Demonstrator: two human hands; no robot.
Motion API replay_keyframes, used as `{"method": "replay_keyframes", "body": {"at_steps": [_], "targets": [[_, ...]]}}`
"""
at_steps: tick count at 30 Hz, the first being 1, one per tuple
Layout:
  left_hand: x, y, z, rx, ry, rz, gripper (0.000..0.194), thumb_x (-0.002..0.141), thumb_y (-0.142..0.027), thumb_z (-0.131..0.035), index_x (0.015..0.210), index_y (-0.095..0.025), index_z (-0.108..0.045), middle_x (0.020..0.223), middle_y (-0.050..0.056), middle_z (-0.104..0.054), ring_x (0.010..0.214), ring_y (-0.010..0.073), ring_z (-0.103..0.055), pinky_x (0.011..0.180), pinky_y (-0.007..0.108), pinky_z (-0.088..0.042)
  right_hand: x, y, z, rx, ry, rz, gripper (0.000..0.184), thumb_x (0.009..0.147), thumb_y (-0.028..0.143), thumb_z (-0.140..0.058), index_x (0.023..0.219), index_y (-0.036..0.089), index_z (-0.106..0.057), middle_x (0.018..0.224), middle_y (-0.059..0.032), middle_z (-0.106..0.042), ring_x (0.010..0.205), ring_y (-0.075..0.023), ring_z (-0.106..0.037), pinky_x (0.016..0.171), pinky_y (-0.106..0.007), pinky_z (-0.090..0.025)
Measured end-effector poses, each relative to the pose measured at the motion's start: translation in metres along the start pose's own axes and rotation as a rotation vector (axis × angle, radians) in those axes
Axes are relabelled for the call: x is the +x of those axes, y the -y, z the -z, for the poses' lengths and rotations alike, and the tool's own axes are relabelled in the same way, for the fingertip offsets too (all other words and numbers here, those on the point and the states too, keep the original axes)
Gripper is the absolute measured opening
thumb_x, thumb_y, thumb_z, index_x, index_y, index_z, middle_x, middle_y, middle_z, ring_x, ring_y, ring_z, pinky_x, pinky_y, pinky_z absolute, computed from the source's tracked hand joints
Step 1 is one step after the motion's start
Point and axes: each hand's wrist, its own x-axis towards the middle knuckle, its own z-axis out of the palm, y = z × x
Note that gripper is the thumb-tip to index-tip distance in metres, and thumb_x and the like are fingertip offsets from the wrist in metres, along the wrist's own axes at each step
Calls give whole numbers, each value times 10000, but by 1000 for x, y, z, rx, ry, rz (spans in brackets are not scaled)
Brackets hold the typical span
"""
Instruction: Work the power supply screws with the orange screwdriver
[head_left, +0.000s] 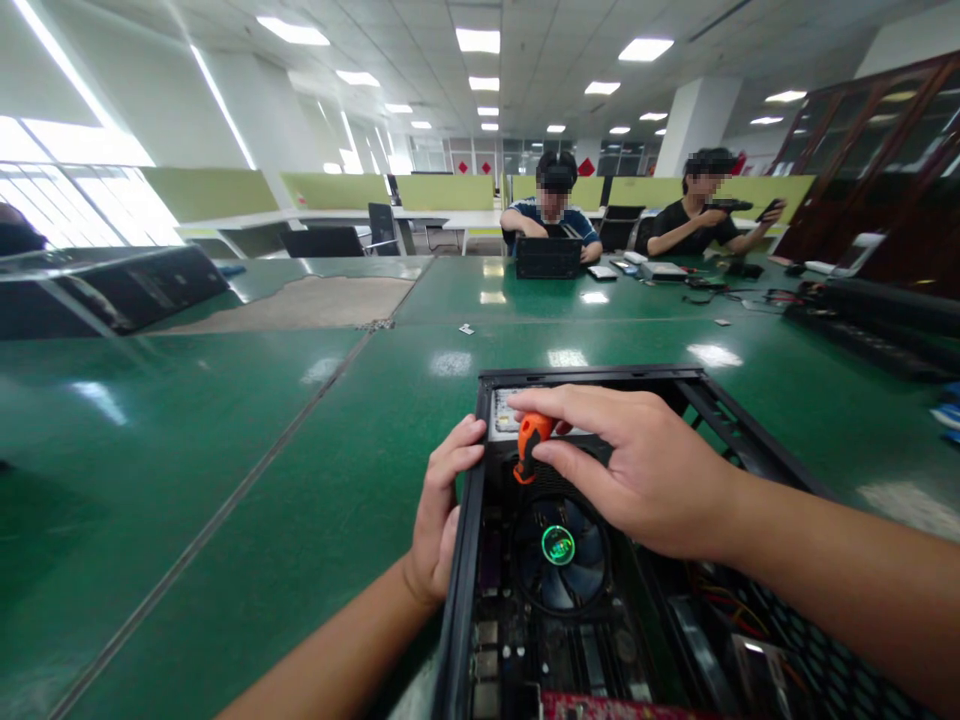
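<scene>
Our right hand (637,465) pinches the orange screwdriver (534,440) over the open computer case (459,600) on the table (337,480); our left hand (441,500) touches its side, grip unclear. If our pinch tilts, the hidden tip could slip and scratch the fan (559,553).

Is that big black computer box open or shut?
Open: the black case has its fan and red board showing uncovered inside.
</scene>
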Motion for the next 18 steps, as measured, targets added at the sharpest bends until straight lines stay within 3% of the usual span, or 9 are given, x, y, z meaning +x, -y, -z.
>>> {"method": "replay_keyframes", "body": {"at_steps": [3,9,11,16,18], "targets": [[-1,1,1,6,-1,3,510,1288,-416,-733,1793,-351,-734,1833,130,-804,1786,365,-748,1498,609,-634,1,1,0,5,-4,-17,352,1183,141,-721,1438,208,-954,1497,-114,-1005,1368,-290,-975,1240,-427,-757],[-6,5,2,-6,-15,31,494,1289,-458,-735,1775,-368,-746,1835,126,-803,1785,378,-749,1502,630,-636,5,2,0,-11,-17,-107,176,1103,204,-898,1261,232,-968,1172,-78,-1008,1072,-279,-957,1021,-402,-768],[-7,6,2,-15,-15,32,498,1289,-457,-735,1778,-364,-746,1847,127,-796,1794,374,-742,1513,626,-629,4,1,-1,-8,-15,-99,233,1136,213,-848,1333,223,-971,1250,-106,-1016,1133,-296,-965,1068,-434,-776],[-8,6,2,-17,-18,42,509,1269,-433,-757,1775,-373,-749,1838,121,-807,1799,384,-739,1498,648,-647,-1,-5,-2,-2,40,-85,501,1221,192,-654,1670,222,-873,1708,-152,-915,1569,-324,-893,1362,-544,-708],[-7,5,1,-11,-17,30,507,1274,-429,-744,1777,-367,-747,1830,126,-813,1798,387,-740,1492,652,-649,-1,-6,-3,12,42,-99,535,1217,184,-648,1716,210,-842,1755,-154,-887,1610,-318,-874,1392,-543,-692]]}}
